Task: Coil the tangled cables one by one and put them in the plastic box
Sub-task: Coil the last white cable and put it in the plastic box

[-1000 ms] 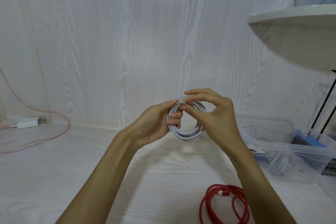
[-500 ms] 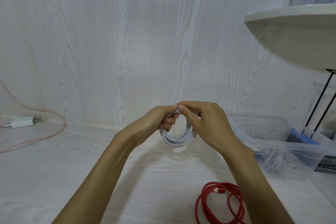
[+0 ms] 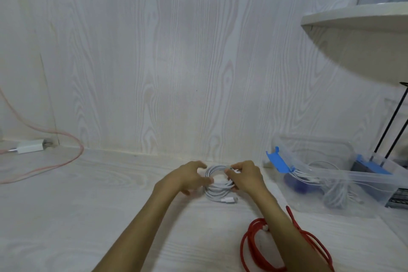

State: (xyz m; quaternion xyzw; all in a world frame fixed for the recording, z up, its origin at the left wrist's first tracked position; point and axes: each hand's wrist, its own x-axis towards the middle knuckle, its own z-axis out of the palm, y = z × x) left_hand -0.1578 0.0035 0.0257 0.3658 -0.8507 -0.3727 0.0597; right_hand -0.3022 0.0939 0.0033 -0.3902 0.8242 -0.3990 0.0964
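A coiled white cable (image 3: 217, 192) sits between my hands, low over the white table (image 3: 88, 205), with a connector end sticking out at its lower right. My left hand (image 3: 189, 175) curls round the coil's left side. My right hand (image 3: 246, 175) pinches the coil's upper right. A red cable (image 3: 254, 243) lies in loose loops at the near right, partly hidden by my right forearm. The clear plastic box (image 3: 362, 183) with blue latches stands at the right and holds white cables.
A white charger plug (image 3: 29, 147) with a pink cable (image 3: 66, 161) lies at the far left by the wall. A white shelf (image 3: 362, 20) juts out at the upper right. Black rods (image 3: 393, 121) and a black wire rack stand behind the box.
Both hands have come down toward the table with the white coil. The view has tipped so that the hands sit lower and farther off.
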